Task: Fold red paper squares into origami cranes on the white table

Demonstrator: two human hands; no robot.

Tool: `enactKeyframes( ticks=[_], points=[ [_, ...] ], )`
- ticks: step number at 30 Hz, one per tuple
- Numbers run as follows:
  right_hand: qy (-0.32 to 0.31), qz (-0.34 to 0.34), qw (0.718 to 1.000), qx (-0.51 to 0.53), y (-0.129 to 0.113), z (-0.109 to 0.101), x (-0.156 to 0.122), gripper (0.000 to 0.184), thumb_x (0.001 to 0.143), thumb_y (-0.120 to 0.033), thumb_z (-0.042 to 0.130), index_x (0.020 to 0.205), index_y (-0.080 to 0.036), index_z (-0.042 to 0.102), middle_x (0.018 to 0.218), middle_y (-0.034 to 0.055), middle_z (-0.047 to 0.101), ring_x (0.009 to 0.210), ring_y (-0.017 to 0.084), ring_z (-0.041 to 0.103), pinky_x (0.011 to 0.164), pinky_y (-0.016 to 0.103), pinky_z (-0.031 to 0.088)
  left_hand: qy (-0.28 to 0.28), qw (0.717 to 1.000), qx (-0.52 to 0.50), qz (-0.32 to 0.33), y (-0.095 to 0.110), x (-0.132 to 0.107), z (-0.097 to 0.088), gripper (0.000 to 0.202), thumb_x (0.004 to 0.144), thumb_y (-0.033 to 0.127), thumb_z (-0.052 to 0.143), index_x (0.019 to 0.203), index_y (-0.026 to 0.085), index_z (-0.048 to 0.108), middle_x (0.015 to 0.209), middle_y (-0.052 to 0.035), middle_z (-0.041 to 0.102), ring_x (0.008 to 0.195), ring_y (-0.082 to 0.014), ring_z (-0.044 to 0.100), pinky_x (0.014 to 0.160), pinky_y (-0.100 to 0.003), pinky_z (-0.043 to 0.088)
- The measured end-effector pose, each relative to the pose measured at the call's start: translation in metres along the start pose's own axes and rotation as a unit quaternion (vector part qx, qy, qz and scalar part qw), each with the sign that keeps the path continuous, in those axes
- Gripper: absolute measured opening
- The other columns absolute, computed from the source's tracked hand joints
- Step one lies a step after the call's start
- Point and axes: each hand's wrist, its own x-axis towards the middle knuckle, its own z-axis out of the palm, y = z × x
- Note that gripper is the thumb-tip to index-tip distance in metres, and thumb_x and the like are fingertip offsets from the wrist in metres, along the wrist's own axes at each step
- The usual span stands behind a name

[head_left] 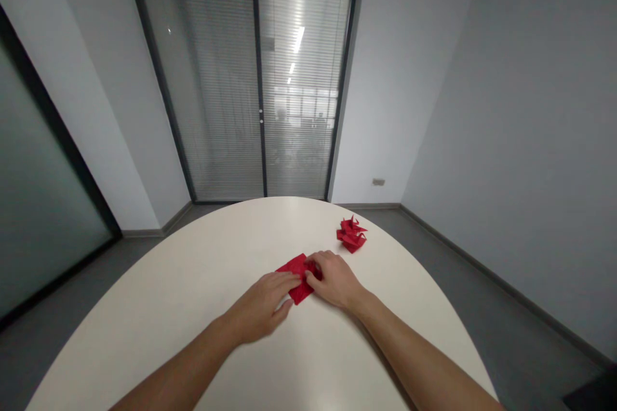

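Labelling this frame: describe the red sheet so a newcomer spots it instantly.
Find the pale table with the curved far edge, then the two hands meeting over it. The sheet is between them, the left hand and right hand both touching it. Unlike the spiky red cluster beyond the right hand, it looks mostly flat.

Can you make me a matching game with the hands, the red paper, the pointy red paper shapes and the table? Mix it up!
1. Left hand
2. Pointy red paper shapes
3. Table
4. Right hand

A. Cream-coloured, with a curved edge
B. At the right side of the red paper
C. Bunched together, beyond the right hand
D. At the red paper's left side

Pairs: 1-D, 2-C, 3-A, 4-B
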Motion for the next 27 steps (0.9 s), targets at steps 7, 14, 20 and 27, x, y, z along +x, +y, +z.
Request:
enactKeyframes(
  ticks=[7,14,20,27],
  points=[
    [-0.016,-0.042,0.998,0.032,0.002,-0.005,-0.002,0.026,0.089,-0.023,0.056,0.112,-0.017,0.067,0.103,0.0092,0.07,0.096,0.022,0.06,0.087,0.033,0.043,0.001,1.0,0.004,0.002,0.002,-0.002,-0.003,0.046,0.094,0.018,0.051,0.139,0.026,0.054,0.14,-0.006,0.06,0.13,-0.0241,0.053,0.112,-0.046,0.043],
    [-0.036,-0.077,0.995,0.045,0.009,-0.007,-0.003,0.034,0.091,-0.023,0.056,0.123,-0.016,0.064,0.112,0.0114,0.069,0.102,0.023,0.06,0.093,0.036,0.044,-0.018,1.0,0.015,0.016,0.007,-0.002,-0.011,0.049,0.094,0.018,0.052,0.141,0.029,0.053,0.143,-0.0061,0.057,0.131,-0.0247,0.051,0.112,-0.045,0.042],
    [-0.032,-0.082,0.995,0.049,0.009,-0.006,-0.003,0.032,0.096,-0.03,0.054,0.124,-0.016,0.063,0.113,0.0122,0.068,0.103,0.024,0.06,0.093,0.036,0.045,-0.044,0.998,0.029,0.029,0.01,-0.001,-0.016,0.042,0.095,0.019,0.053,0.134,0.033,0.06,0.142,-0.005,0.058,0.131,-0.0264,0.051,0.111,-0.047,0.042],
    [-0.015,-0.065,0.997,0.047,0.011,-0.002,-0.002,0.014,0.095,-0.027,0.056,0.1,-0.017,0.065,0.095,0.0079,0.068,0.087,0.02,0.059,0.079,0.031,0.044,-0.046,0.998,0.023,0.034,0.011,0.001,-0.013,0.042,0.096,0.019,0.052,0.135,0.031,0.06,0.139,-0.0041,0.061,0.133,-0.0255,0.051,0.113,-0.047,0.041]
  ],
)
